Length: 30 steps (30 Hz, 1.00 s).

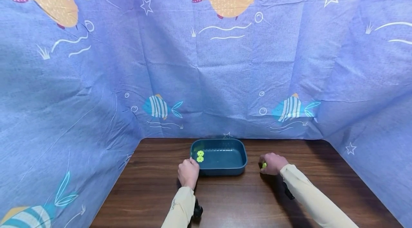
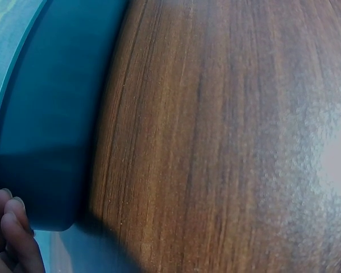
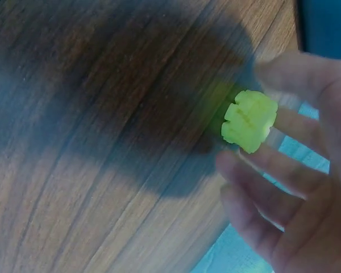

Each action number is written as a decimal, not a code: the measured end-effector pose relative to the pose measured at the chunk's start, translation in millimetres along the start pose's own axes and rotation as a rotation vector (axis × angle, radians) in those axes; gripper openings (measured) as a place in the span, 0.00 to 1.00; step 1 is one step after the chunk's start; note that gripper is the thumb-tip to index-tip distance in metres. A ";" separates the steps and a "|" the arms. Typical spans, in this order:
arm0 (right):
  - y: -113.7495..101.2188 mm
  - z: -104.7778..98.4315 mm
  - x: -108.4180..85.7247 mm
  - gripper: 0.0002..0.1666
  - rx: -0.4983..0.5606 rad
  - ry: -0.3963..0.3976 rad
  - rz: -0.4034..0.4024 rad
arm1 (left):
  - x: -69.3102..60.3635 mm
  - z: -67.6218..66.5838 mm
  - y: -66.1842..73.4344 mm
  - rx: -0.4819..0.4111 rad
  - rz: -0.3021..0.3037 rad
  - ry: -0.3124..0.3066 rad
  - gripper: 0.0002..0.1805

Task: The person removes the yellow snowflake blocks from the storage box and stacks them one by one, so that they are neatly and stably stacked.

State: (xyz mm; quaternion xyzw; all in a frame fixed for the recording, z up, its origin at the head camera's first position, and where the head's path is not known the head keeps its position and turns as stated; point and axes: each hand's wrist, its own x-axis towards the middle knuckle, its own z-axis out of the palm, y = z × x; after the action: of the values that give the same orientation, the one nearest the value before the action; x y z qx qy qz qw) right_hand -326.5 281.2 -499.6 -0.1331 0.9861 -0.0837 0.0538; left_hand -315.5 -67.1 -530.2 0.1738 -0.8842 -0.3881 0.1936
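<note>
A dark teal rectangular basin [image 1: 222, 171] stands on the wooden table. Two yellow-green flower-shaped pieces [image 1: 200, 156] lie at its left end inside. My left hand [image 1: 188, 173] grips the basin's near left corner, its thumb at the rim; curled fingers [image 2: 20, 230] show against the outer wall [image 2: 51, 125] in the left wrist view. To the right of the basin, my right hand [image 1: 273, 163] holds another yellow-green scalloped piece [image 3: 250, 121] between thumb and fingers, low over the table. Some of its finger contact is hidden behind the piece.
Brown wood-grain tabletop [image 1: 225, 199] surrounds the basin. A blue curtain [image 1: 222, 77] with fish prints hangs behind the table and along both sides. The basin's far wall stands close to the curtain.
</note>
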 end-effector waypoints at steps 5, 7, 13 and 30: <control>-2.6 -2.2 5.8 0.38 -0.050 0.147 0.049 | -1.2 0.4 0.1 0.006 -0.006 -0.012 0.22; -6.4 -3.8 12.2 0.33 -0.053 0.270 0.038 | -0.9 0.7 -0.6 0.006 -0.006 -0.012 0.22; -38.2 -14.3 39.3 0.12 -0.054 0.618 -0.106 | -0.2 0.1 -1.5 -0.003 0.004 -0.006 0.22; -187.7 22.7 82.1 0.23 0.186 -0.016 -0.227 | -1.3 -1.0 -0.5 -0.013 -0.008 0.012 0.20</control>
State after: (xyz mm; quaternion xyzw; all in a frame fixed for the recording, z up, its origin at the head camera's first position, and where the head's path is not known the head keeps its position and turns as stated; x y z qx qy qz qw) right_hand -354.8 77.0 -495.1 -0.2390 0.9522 -0.1790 0.0640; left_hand -313.8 -67.4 -530.2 0.1785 -0.8797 -0.3935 0.1986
